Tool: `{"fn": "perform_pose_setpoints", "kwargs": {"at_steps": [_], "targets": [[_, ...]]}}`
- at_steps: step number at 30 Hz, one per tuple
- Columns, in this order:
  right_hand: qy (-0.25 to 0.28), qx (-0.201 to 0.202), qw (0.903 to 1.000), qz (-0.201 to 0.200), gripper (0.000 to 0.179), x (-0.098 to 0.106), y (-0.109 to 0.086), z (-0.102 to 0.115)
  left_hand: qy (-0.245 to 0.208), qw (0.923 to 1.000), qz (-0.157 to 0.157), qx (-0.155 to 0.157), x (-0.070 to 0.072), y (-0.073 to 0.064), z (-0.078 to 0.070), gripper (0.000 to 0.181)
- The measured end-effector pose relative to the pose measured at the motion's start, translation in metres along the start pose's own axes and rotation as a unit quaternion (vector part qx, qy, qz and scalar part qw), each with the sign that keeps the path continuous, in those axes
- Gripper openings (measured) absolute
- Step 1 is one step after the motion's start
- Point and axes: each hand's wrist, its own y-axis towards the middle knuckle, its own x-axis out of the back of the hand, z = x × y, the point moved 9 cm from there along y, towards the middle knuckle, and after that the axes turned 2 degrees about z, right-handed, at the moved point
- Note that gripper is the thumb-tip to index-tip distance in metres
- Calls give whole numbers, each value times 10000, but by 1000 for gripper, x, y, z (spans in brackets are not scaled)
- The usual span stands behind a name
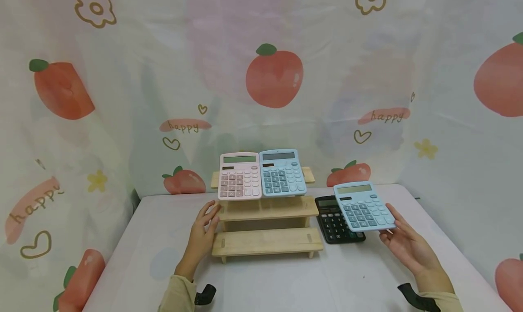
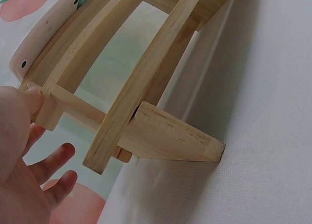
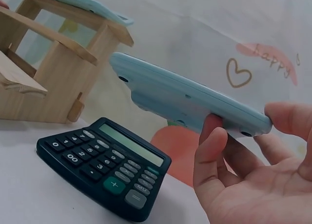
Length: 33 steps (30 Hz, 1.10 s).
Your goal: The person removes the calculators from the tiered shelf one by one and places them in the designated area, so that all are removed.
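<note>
My right hand (image 1: 412, 248) pinches a light blue calculator (image 1: 363, 207) by its lower right corner, thumb on the edge and fingers beneath. In the right wrist view the underside of this calculator (image 3: 180, 104) shows, raised and tilted above a black calculator (image 3: 102, 160) lying on the table. My left hand (image 1: 200, 232) holds the left end of the middle shelf of a three-tier wooden rack (image 1: 267, 241), thumb over the end and a finger below, the other fingers spread. On the rack's top tier lean a pink calculator (image 1: 239, 178) and another blue calculator (image 1: 283, 175), side by side.
The rack stands on a white table (image 1: 163, 239), with the black calculator close by its right side. A patterned cloth backdrop (image 1: 278, 130) with peaches and hearts rises behind the table and along both sides. Black straps (image 1: 205, 294) show at my wrists.
</note>
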Motion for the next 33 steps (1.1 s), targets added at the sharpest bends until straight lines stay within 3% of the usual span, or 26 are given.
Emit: {"fn": "perform_pose_setpoints", "kwargs": {"at_steps": [5,17,21,28,33], "targets": [[172,-5,9998,-140,60,8,-5,2,-14,10000,36,38,-1,0,1,40],[481,87,9976,-483,58,26,-15,12,127,9996,-120,-208,2,0,-5,37],[494,157,9954,-801,56,34,-20,14,117,9998,-63,-160,1,1,-3,38],[145,296,9842,-1741,46,52,-30,16,34,10000,-12,-91,-1,1,0,39],[72,359,9808,-1914,42,61,-37,16,70,9999,28,-77,-1,0,1,40]]}}
